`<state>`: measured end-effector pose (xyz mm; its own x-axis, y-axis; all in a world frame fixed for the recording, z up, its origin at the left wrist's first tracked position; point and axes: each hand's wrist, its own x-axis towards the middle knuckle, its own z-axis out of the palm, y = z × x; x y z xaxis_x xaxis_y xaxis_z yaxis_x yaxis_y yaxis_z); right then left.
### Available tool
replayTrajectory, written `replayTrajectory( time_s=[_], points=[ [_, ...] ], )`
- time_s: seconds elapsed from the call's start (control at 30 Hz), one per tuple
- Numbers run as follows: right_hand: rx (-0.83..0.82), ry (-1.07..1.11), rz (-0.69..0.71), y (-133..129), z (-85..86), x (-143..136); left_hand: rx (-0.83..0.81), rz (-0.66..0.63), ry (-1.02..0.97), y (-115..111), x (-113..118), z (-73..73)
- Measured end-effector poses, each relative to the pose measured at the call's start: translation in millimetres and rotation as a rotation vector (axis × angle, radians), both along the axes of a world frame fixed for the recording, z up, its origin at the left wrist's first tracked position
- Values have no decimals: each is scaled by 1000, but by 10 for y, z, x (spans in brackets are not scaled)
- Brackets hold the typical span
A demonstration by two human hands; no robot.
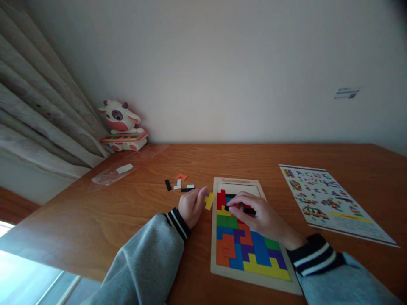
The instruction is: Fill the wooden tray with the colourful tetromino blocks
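Note:
A wooden puzzle board (237, 181) lies in front of me, its lower part covered with red, green, blue, orange, purple and yellow blocks. My left hand (191, 206) is closed just off the board's left edge, with a yellow T-shaped puzzle piece (209, 201) at its fingertips. Over the upper part of the board, my right hand (259, 214) pinches a black puzzle piece (227, 208), largely hidden by the fingers. Beyond my left hand lie loose pieces: a black bar (168, 185), an orange piece (182, 176) and several white and black ones.
A printed pattern sheet (333, 199) lies on the right of the wooden table (133, 228). At the back left, a cow-shaped toy keyboard (124, 127) stands near the curtain (41, 97), with a clear plastic bag (110, 176) in front of it.

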<state>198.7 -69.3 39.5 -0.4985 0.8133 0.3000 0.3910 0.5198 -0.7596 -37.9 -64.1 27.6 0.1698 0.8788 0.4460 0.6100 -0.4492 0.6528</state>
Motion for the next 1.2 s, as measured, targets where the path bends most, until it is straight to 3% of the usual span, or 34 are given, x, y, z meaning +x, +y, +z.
replayTrajectory(
  time_s=[0.17, 0.3, 0.5, 0.7, 0.93, 1.07, 1.2],
  points=[
    [-94, 124, -126, -43, -22, -90, 2, -44, 5, 28, 342, -43],
    [-138, 174, -187, 25, -27, 14, 57, -114, 65, 44, 451, -39],
    [-160, 321, -450, 275, -109, 432, 94, 84, -2, 4, 340, -132],
    [-197, 165, -362, 439, -310, 788, 32, 63, 77, -16, 350, -159],
    [-201, -21, -291, 448, -392, 890, 20, -16, 195, -21, 317, -196],
    [-186, -68, -285, 429, -392, 893, 147, -129, 122, 14, 287, -274],
    [-157, -151, -293, 411, -396, 887, 125, -35, -3, 52, 311, -284]
  ],
)
